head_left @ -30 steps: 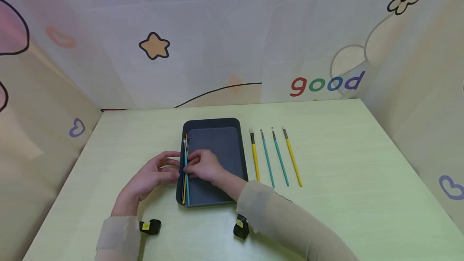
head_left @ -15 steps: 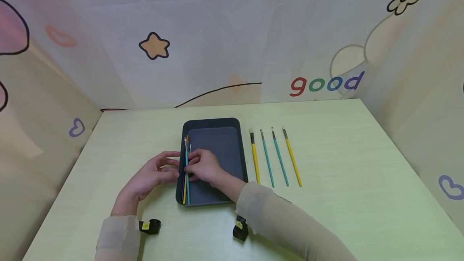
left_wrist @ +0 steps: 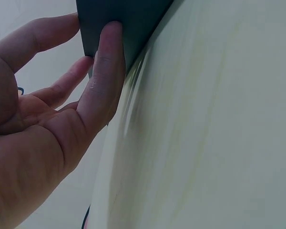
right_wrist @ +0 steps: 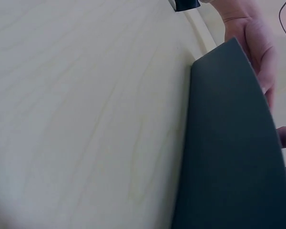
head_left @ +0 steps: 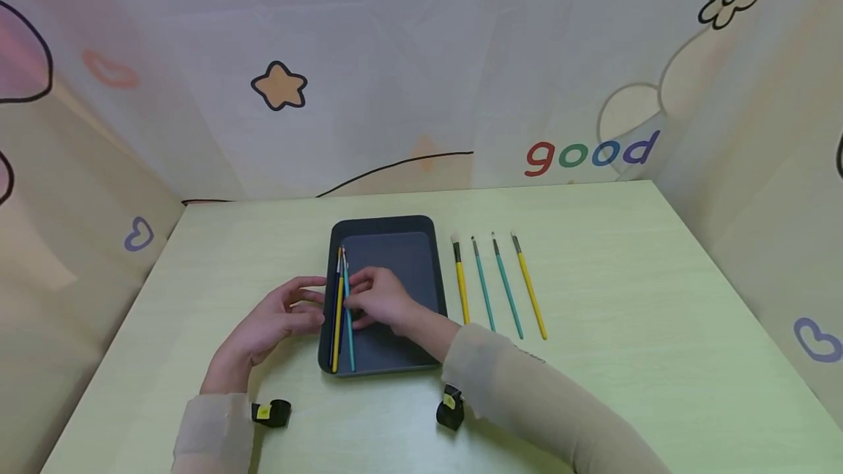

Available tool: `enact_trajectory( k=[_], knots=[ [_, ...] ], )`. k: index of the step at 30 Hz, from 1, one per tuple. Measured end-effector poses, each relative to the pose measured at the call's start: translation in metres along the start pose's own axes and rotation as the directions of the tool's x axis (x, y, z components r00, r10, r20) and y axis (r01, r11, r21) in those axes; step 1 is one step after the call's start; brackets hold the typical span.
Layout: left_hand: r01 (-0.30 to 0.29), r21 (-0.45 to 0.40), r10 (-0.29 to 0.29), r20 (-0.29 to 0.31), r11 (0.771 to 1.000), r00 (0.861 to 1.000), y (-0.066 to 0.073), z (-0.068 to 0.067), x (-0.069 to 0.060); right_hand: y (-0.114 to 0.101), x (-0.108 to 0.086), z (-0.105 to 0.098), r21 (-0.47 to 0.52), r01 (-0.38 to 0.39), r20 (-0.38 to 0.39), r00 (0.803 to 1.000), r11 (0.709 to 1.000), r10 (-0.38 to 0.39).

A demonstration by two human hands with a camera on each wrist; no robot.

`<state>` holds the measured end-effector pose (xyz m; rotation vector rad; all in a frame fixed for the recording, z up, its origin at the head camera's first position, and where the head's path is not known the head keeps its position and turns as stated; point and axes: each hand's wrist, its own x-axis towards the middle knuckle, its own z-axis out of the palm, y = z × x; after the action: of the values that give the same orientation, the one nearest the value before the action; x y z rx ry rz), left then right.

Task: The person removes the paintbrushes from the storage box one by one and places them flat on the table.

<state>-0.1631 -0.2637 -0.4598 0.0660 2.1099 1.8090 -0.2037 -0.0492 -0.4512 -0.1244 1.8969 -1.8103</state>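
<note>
A dark grey tray (head_left: 402, 254) lies on the table with several paintbrushes along its left side. My right hand (head_left: 382, 300) reaches into the tray and pinches a teal paintbrush (head_left: 351, 346) between thumb and fingers. Left of that brush lies a yellow paintbrush (head_left: 339, 313), and dark blue handles show close against the tray's left wall. My left hand (head_left: 282, 317) rests its fingertips on the outside of that wall. In the left wrist view, the left thumb (left_wrist: 107, 62) presses flat on the tray's outer wall. The right fingertips are largely hidden in the right wrist view.
Right of the tray, paintbrushes lie in a row: a yellow brush (head_left: 462, 284), two teal brushes (head_left: 483, 284) and another yellow brush (head_left: 530, 291). A patterned cloth (head_left: 395, 93) hangs behind the table (head_left: 632, 313). Black wrist cameras (head_left: 271, 412) sit near both cuffs.
My right hand has shifted slightly right with the teal paintbrush, which now lies to the right of the yellow one in the tray. The left hand has stayed put.
</note>
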Motion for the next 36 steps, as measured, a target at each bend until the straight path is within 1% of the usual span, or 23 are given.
enact_trajectory(
  k=[5, 9, 13, 19, 22, 27, 36],
  knots=[
    [-0.001, -0.001, 0.001, 0.001, 1.000, 1.000, -0.001, 0.000, -0.001, -0.005, -0.003, -0.006, 0.025, 0.015, 0.039, 0.999, 1.000, -0.016],
    [0.003, 0.000, -0.003, -0.001, 1.000, 1.000, -0.001, 0.000, -0.001, -0.009, -0.007, -0.012, 0.045, 0.011, 0.070, 0.997, 0.999, -0.014],
    [0.007, 0.003, -0.007, -0.007, 1.000, 1.000, -0.002, -0.001, 0.000, -0.015, -0.013, -0.018, 0.057, 0.001, 0.095, 0.995, 0.998, -0.007],
    [0.012, 0.001, -0.012, -0.010, 1.000, 1.000, -0.002, -0.001, -0.001, -0.022, -0.022, -0.028, 0.079, 0.016, 0.132, 0.991, 0.997, -0.026],
    [0.017, 0.000, -0.017, -0.014, 1.000, 1.000, -0.001, 0.000, -0.001, -0.025, -0.027, -0.033, 0.075, 0.020, 0.146, 0.989, 0.997, -0.031],
    [0.015, 0.000, -0.015, -0.016, 1.000, 1.000, -0.002, 0.000, -0.001, -0.030, -0.036, -0.044, 0.050, 0.019, 0.156, 0.987, 0.999, -0.026],
    [-0.003, 0.016, 0.003, -0.013, 1.000, 1.000, -0.002, -0.001, -0.001, -0.032, -0.049, -0.064, 0.037, 0.025, 0.160, 0.987, 0.999, -0.031]
  ],
)
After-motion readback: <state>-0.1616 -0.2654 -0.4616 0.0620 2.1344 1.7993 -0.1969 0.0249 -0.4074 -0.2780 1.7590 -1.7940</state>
